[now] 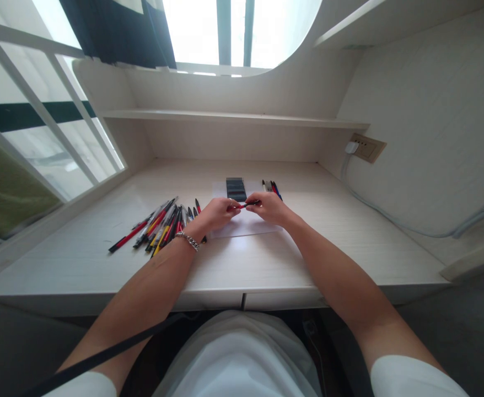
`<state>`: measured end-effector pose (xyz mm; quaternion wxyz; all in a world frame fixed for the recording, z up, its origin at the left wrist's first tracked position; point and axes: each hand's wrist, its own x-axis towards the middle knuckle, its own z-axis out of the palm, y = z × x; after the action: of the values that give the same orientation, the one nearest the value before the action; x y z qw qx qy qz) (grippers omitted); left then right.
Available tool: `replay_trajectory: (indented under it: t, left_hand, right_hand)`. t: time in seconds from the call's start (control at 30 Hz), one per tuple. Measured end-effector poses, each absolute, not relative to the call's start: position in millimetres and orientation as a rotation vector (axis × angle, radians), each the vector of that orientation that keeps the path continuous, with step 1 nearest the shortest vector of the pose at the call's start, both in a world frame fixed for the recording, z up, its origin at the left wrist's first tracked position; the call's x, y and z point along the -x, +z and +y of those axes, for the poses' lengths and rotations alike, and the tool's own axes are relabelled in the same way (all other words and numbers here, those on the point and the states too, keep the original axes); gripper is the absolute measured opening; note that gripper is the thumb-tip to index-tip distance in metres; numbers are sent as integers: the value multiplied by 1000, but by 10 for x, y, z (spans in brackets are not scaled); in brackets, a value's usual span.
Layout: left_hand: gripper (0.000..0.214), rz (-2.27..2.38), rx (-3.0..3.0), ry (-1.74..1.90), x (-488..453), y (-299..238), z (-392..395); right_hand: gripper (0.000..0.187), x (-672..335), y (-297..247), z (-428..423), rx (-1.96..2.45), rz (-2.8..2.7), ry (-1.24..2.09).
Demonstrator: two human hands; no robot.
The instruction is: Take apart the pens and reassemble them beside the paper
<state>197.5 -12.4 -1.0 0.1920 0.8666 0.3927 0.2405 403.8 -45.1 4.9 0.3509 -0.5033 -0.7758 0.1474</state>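
White counter [358, 237] stretches rightward to the wall [432, 110], its front edge running crosswise; a pile of pens [159, 223] takes up room at left. Over the paper [246, 227], left hand [217, 212] and right hand [270, 207] pinch a red-and-black pen [243, 206] in narrowed fingers, long axis sideways, red part left, black right. The fingers hide its ends; I cannot tell which is the tip.
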Motion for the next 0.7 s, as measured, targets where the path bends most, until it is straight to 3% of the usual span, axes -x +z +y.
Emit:
replay_trajectory:
  t: [0.2, 0.33, 0.53, 0.7]
  left_hand:
    - [30, 1088, -2431, 692, -1967, -4, -129]
    - [28, 1066, -2430, 720, -1957, -7, -125]
    - [32, 1123, -2390, 712, -1978, 18, -144]
    - [27, 1074, -2407, 759, -1954, -2, -112]
  right_hand:
    - [13, -4026, 72, -472, 1321, -2003, 389]
    - [23, -4014, 64, -474, 1358, -2003, 478]
    - [13, -4052, 75, -463, 1293, -1993, 404]
    - [14, -4046, 66, -469, 1333, -1986, 566]
